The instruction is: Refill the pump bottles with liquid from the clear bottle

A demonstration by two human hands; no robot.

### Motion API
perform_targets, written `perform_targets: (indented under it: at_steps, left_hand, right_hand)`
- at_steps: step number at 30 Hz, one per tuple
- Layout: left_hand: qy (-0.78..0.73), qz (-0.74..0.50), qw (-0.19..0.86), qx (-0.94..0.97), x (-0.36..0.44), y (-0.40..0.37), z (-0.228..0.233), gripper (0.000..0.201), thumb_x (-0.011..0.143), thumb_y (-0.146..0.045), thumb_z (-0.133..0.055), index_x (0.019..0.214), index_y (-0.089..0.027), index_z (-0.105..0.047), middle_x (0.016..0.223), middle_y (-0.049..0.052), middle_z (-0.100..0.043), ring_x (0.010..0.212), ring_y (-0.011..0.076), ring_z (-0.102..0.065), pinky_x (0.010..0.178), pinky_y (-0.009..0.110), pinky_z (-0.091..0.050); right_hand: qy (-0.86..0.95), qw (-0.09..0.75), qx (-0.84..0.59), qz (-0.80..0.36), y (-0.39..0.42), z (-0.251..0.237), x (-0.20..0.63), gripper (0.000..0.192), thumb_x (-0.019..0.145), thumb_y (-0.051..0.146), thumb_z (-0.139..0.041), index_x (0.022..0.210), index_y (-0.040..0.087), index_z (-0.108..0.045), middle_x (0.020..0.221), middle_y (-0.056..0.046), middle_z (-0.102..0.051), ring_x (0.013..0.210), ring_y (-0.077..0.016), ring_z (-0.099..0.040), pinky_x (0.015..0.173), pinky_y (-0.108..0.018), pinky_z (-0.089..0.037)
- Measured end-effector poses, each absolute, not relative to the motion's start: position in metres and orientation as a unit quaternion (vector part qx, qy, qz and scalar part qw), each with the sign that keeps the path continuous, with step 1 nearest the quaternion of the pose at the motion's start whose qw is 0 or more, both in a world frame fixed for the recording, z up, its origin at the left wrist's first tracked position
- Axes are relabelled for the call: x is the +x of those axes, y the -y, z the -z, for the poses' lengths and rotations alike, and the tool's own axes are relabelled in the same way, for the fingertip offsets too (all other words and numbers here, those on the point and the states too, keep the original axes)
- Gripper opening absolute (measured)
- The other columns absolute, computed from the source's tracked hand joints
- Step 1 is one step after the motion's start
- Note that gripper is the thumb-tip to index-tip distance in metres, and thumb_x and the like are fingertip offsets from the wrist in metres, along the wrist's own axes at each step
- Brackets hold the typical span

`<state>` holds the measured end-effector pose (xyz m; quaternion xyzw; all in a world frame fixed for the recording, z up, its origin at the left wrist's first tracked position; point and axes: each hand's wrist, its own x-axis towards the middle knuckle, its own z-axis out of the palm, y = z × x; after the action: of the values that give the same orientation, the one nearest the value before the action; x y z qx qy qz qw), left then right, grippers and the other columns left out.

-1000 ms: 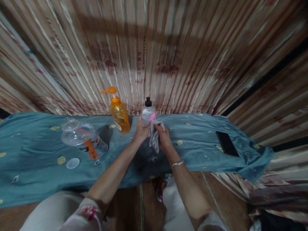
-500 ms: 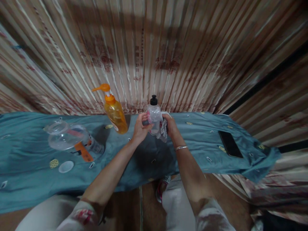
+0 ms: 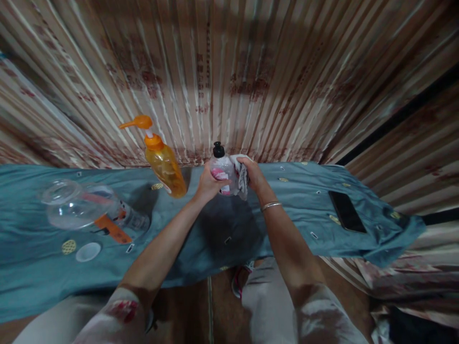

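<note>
A clear bottle (image 3: 223, 173) with a black cap and a pink-and-white label is held over the table by my left hand (image 3: 208, 185), the thumb across its front and the fingers behind it. My right hand (image 3: 254, 173) grips a crumpled grey-white cloth (image 3: 242, 177) against the bottle's right side. To the left of my hands an orange pump bottle (image 3: 166, 169) stands on the blue tablecloth (image 3: 229, 227). Part of the bottle's right side is covered by the cloth.
At the left stands a large clear plastic jar (image 3: 77, 205) with an orange label. Near it lies a round whitish lid (image 3: 88, 252). A black phone (image 3: 347, 211) lies at the right. Pleated curtains (image 3: 229, 71) hang right behind the table.
The small bottle has turned, so its pink label now faces me more, and it tilts slightly left. My left hand has wrapped further round it. The view has shifted a little.
</note>
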<state>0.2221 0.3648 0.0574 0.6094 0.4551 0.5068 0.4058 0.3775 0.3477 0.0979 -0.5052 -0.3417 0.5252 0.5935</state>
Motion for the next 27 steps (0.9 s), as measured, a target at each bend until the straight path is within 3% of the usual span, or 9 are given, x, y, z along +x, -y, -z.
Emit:
perform_targets:
  at_steps: [6, 13, 27]
  left_hand:
    - [-0.473, -0.515, 0.368, 0.613, 0.229, -0.373, -0.056, 0.077, 0.048, -0.024, -0.093, 0.112, -0.019, -0.051, 0.094, -0.001, -0.065, 0.088, 0.0212, -0.066, 0.084, 0.035, -0.052]
    - [-0.441, -0.510, 0.331, 0.660, 0.233, -0.371, -0.045, 0.075, 0.058, -0.021, -0.089, 0.122, -0.019, -0.049, 0.114, 0.007, -0.063, 0.112, 0.0267, -0.063, 0.102, 0.044, -0.048]
    - [-0.466, -0.517, 0.327, 0.639, 0.241, -0.375, -0.041, 0.073, 0.049, -0.022, -0.092, 0.112, -0.021, -0.054, 0.109, 0.007, -0.063, 0.109, 0.0299, -0.062, 0.099, 0.046, -0.046]
  right_hand:
    - [0.308, 0.636, -0.497, -0.504, -0.322, -0.101, 0.399, 0.030, 0.072, 0.043, -0.063, 0.091, 0.021, -0.066, 0.077, 0.002, -0.074, 0.056, -0.0111, -0.057, 0.049, -0.023, -0.041]
    - [0.270, 0.649, -0.472, -0.532, -0.295, -0.094, 0.401, 0.030, 0.075, 0.046, -0.062, 0.090, 0.020, -0.065, 0.078, -0.001, -0.075, 0.058, -0.0119, -0.060, 0.047, -0.023, -0.045]
    - [0.219, 0.657, -0.440, -0.572, -0.251, -0.107, 0.387, 0.033, 0.073, 0.046, -0.066, 0.093, 0.019, -0.066, 0.084, -0.003, -0.077, 0.057, -0.0099, -0.062, 0.048, -0.019, -0.049]
